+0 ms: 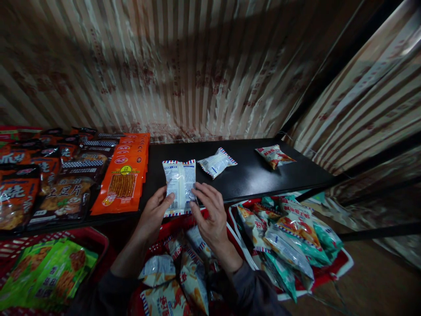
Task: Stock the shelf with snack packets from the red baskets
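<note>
White plastic with red and blue striped ends makes up the snack packet [179, 184] between the two hands in the head view. Its printed back, seam and barcode face the camera, at the front edge of a black shelf [243, 182]; whether it touches the shelf, I cannot tell. The left hand [153, 215] is clamped on its lower left side, thumb across the front. The right hand [212, 215] has its thumb and fingers at the right edge; how firmly they grip, I cannot tell.

Just behind, to the right, a similar packet [217, 163] lies back side up; well apart, near the shelf's right end, lies another, a red-and-white packet [274, 154]. Orange packets [123, 177] overlap in a row on the left, beside dark packets [69, 191]. Below, a red basket [95, 239] holds green packets [49, 274], and a white-rimmed basket [347, 265] holds more bags [289, 237].
</note>
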Demonstrator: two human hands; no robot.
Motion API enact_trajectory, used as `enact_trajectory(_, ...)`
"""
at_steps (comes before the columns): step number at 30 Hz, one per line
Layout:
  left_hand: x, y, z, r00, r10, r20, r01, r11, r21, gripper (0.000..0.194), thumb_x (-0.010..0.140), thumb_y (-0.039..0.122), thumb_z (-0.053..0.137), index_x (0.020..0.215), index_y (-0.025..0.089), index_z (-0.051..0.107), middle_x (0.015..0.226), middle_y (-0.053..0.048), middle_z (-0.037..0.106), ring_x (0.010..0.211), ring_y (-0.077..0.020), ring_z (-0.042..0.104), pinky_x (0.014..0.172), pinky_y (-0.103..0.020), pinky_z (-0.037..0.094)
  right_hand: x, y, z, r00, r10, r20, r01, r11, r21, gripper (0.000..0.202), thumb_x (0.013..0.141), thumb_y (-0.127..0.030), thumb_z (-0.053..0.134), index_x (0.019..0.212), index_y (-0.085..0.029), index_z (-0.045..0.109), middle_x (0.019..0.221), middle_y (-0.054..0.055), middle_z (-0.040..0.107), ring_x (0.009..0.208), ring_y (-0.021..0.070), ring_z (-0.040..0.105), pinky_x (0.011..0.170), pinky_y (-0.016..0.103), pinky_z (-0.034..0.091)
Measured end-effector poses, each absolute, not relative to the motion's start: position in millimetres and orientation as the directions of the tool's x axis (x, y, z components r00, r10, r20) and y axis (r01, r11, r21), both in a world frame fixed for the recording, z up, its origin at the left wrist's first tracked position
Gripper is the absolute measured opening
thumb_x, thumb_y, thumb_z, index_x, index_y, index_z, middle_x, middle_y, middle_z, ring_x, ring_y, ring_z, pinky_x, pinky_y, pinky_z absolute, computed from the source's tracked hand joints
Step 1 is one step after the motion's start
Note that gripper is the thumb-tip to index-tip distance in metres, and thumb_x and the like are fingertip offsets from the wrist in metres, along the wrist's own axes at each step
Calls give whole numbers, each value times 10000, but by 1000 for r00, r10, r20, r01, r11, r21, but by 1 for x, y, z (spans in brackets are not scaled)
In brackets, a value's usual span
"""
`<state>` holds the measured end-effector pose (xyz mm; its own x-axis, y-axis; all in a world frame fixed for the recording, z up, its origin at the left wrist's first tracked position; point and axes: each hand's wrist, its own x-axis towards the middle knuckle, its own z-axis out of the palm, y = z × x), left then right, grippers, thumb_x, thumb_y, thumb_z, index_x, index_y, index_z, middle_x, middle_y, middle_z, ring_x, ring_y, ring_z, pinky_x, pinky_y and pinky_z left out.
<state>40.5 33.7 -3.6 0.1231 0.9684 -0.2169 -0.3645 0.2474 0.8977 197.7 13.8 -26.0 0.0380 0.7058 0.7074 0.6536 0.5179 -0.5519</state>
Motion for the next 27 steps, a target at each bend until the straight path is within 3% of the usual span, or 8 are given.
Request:
enact_trajectory(8,43,31,-4,142,974,-178,-447,224,866,514,716,366,739,1168,172,589,1160,-105,675,1063,-256,632,897,-352,485,195,10,-27,-42,772,634,621,517,-589,428,878,-284,575,1304,-267,546,1346,96,552,1246,262,482,1027,474,415)
enact_trajectory(13,42,26,2,181,977,-117,-462,189,866,467,781,416,673,1195,213,601,1268,-102,620,1110,-260,604,877,-340,490,194,6,-27,-101,832,546,504,516,-693,684,848,-412,607,1454,-260,328,1501,104,370,1368,289,355,1100,487,338)
enact_trajectory(17,39,23,1,210,977,-40,-361,115,925,436,838,433,606,1239,263,599,1361,-67,557,1226,-263,518,897,-310,475,191,4,-29,-46,884,466,404,443,-800,834,796,-433,672,1483,-233,243,1524,118,325,1397,295,311,1138,486,282)
enact_trajectory(23,36,18,4,283,959,-22,-165,71,984,534,864,484,544,1353,274,502,1451,-77,452,1200,-283,527,952,-375,460,186,5,-29,27,922,387,129,380,-916,840,787,-334,698,1478,-254,227,1522,88,335,1390,269,334,1147,456,288)
enact_trajectory(27,35,18,8,299,947,115,-29,-111,993,458,893,453,507,1312,272,546,1488,-53,400,1355,-267,361,1082,-374,345,184,6,-24,46,940,337,-74,340,-938,803,799,-281,686,1471,-270,247,1513,66,363,1380,244,359,1131,411,330)
